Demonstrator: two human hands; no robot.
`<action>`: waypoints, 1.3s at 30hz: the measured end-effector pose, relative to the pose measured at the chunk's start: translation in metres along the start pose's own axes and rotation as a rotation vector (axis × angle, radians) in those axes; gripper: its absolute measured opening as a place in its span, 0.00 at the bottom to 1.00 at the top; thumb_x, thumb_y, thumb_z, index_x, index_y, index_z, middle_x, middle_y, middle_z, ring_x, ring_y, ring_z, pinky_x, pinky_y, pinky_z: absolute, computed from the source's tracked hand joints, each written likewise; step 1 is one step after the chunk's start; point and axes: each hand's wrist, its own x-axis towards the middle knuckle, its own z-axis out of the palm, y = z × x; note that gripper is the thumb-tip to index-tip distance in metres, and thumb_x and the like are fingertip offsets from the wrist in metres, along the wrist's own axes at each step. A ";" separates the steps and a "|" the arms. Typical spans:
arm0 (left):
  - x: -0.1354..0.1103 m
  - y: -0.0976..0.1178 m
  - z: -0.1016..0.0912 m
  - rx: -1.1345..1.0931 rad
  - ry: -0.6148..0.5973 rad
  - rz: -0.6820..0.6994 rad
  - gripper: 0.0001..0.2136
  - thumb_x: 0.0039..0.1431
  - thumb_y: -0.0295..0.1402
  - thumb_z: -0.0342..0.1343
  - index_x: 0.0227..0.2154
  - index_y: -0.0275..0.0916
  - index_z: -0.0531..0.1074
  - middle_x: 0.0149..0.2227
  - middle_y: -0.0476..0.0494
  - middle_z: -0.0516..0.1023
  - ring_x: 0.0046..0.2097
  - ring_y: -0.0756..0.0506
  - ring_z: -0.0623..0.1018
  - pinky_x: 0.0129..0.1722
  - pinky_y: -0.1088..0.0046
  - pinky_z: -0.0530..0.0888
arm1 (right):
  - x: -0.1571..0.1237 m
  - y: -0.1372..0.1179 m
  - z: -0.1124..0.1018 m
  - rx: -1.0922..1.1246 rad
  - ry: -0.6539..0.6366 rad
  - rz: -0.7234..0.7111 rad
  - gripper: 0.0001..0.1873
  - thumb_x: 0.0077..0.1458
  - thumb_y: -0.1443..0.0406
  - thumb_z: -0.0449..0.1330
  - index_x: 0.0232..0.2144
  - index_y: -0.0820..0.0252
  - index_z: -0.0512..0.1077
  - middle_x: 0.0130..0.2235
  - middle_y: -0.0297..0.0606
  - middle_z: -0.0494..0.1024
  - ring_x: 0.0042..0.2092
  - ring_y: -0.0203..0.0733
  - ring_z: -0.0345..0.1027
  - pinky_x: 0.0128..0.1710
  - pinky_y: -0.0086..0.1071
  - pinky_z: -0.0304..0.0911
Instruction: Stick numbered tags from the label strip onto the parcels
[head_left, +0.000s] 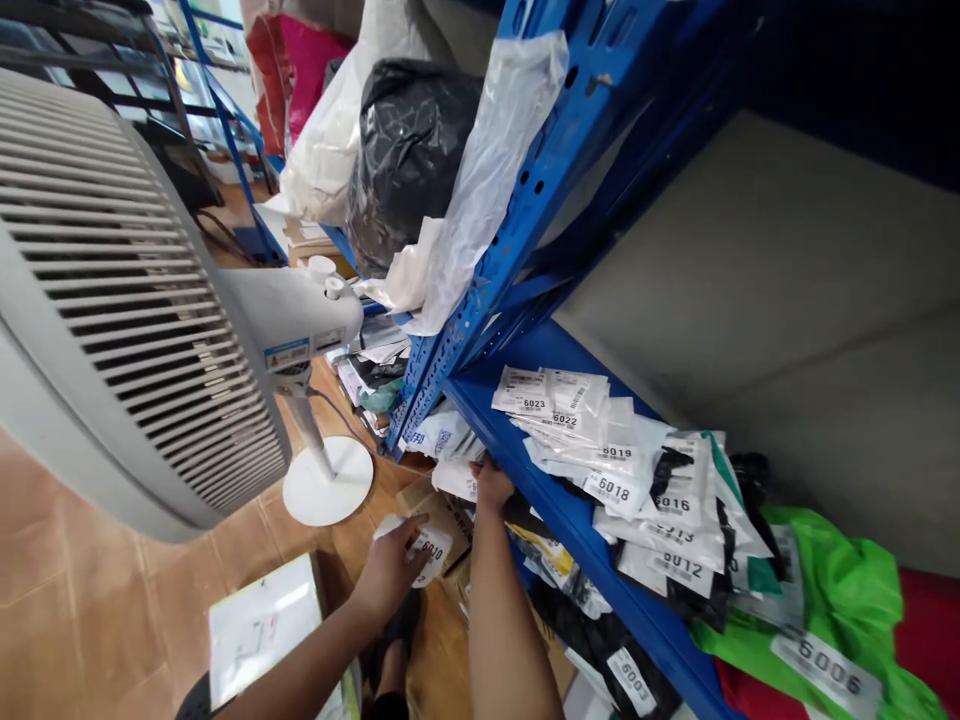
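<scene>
My left hand [390, 572] is closed on a small white packet [432, 553] numbered 6010, held low in front of the lower shelf. My right hand [491, 485] reaches in beneath the blue shelf edge. Its fingers are curled at the right end of another white packet [454, 478], whose number is partly covered. Behind that packet lies a white bag [444, 436] with blue print. Below my hands stands a brown cardboard box [450, 525]. A flat white parcel [259, 628] lies beside my left forearm; what supports it is hidden.
A white fan [135, 310] on a round base [328, 480] stands at left. The blue rack post [517, 190] rises ahead. Numbered packets [615, 470] and a green bag [840, 600] cover the right shelf. A black parcel [600, 645] sits lower. A black bag [412, 150] is further back.
</scene>
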 end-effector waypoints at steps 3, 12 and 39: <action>0.011 0.002 0.001 -0.001 -0.021 0.019 0.10 0.47 0.33 0.50 0.30 0.37 0.75 0.28 0.43 0.77 0.32 0.44 0.74 0.35 0.70 0.68 | -0.009 -0.001 -0.009 0.050 -0.003 0.126 0.27 0.61 0.63 0.44 0.13 0.61 0.69 0.19 0.45 0.77 0.21 0.44 0.72 0.22 0.32 0.64; 0.063 0.003 0.014 -0.067 0.039 0.204 0.08 0.51 0.38 0.50 0.23 0.39 0.67 0.35 0.40 0.77 0.34 0.44 0.74 0.36 0.67 0.71 | -0.035 0.003 -0.030 0.117 0.035 0.106 0.28 0.57 0.48 0.47 0.15 0.58 0.66 0.18 0.48 0.76 0.19 0.44 0.71 0.23 0.33 0.63; 0.162 -0.012 -0.009 0.737 -0.298 0.486 0.40 0.54 0.29 0.55 0.65 0.44 0.36 0.32 0.46 0.76 0.31 0.47 0.77 0.32 0.75 0.69 | -0.076 0.048 0.044 -0.427 0.235 -0.227 0.23 0.58 0.58 0.50 0.20 0.65 0.76 0.21 0.50 0.76 0.27 0.52 0.72 0.29 0.41 0.64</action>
